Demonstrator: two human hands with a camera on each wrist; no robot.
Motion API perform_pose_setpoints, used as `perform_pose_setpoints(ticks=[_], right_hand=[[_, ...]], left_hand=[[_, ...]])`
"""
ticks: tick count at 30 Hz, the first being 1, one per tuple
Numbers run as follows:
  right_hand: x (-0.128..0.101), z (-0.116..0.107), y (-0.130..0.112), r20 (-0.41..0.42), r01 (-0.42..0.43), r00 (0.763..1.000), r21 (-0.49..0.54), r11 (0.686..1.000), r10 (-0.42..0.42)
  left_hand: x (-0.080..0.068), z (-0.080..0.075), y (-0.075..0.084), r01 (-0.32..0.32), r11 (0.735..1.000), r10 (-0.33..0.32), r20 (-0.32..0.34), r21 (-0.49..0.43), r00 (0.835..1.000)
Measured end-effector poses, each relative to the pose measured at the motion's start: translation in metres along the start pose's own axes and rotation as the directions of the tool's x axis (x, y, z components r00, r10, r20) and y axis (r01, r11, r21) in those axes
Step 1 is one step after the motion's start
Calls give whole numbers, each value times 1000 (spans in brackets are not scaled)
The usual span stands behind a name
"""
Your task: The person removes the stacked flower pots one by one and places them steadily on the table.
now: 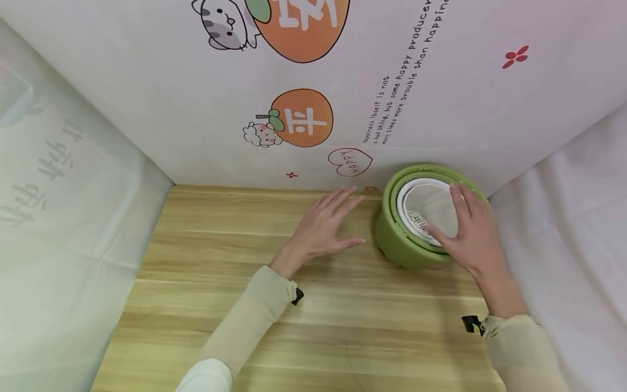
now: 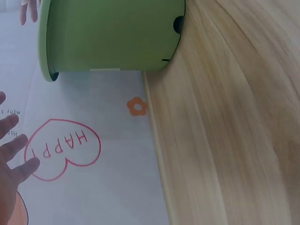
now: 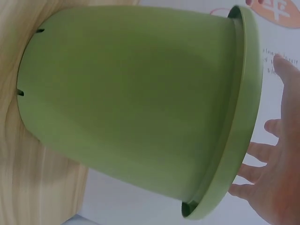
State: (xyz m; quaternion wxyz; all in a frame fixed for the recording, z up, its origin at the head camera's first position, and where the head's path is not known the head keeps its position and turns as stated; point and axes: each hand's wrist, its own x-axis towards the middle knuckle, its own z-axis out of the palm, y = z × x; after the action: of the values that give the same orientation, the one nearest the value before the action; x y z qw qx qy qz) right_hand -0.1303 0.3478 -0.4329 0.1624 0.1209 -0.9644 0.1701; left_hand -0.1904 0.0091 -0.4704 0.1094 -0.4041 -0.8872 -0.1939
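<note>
A green flower pot point(image 1: 399, 247) stands upright on the wooden table at the back right, close to the wall. Nested in it are another green rim and a white-rimmed pot point(image 1: 400, 202), with small holes showing at its bottom. My right hand point(image 1: 472, 234) is over the right side of the pot's mouth, fingers spread; in the right wrist view the fingers point(image 3: 258, 150) are beside the green rim, and contact cannot be told. To the left of the pot, my left hand point(image 1: 318, 226) is held with fingers extended, touching nothing visible. Both hands appear free of any object.
The wood-grain table point(image 1: 235, 239) meets a printed white wall covering point(image 1: 206, 130) behind the pot. White cloth point(image 1: 563, 218) hangs on the right, near my right arm, and another pale sheet point(image 1: 98, 261) lines the left side.
</note>
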Motion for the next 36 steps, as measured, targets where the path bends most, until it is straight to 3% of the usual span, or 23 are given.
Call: perform_pose_setpoints(ticks=[11, 19, 25, 31, 36], right_hand=[[-1, -4, 16, -12, -47, 999, 16, 999, 47], [-10, -14, 31, 140, -185, 975, 81, 979, 173], [-15, -12, 41, 184, -219, 962, 85, 972, 201], [-16, -4, 49, 175, -240, 960, 111, 964, 219], [-16, 4, 53, 122, -194, 976, 124, 973, 179]], left_hand=[[19, 1, 9, -23, 1000, 22, 47, 16, 999], [31, 4, 14, -23, 999, 21, 77, 25, 997], [38, 8, 18, -20, 999, 17, 115, 28, 993], [44, 16, 21, -21, 998, 12, 143, 64, 990], [49, 18, 26, -26, 998, 16, 181, 53, 983]])
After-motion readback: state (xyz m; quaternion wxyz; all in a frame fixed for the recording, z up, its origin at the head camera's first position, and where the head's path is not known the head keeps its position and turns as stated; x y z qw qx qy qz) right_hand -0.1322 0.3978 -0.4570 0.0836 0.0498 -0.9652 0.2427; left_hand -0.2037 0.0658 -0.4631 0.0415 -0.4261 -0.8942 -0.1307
